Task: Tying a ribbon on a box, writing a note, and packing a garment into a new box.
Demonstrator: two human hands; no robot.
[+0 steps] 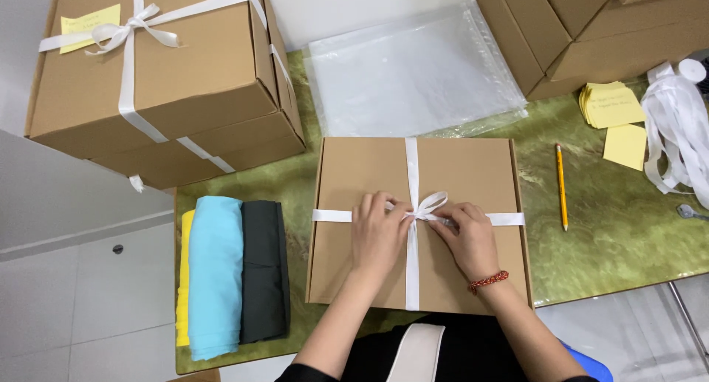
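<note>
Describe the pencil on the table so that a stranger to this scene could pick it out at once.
Start at the flat brown cardboard box tied with white ribbon, where both hands work. On the green marbled table just right of it lies a slim yellow pencil, pointing away from the person. The yellow sticky notes beyond it are flat squares; the pencil is the only thin stick.

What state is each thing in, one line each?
Flat cardboard box: closed, crossed by white ribbon.
Left hand: pinching the ribbon at the bow.
Right hand: pinching the ribbon at the bow.
Stacked boxes: closed, ribbon-tied.
Folded cloths: folded, side by side.
Pencil: lying loose.
Plastic bags: flat, stacked.
</note>
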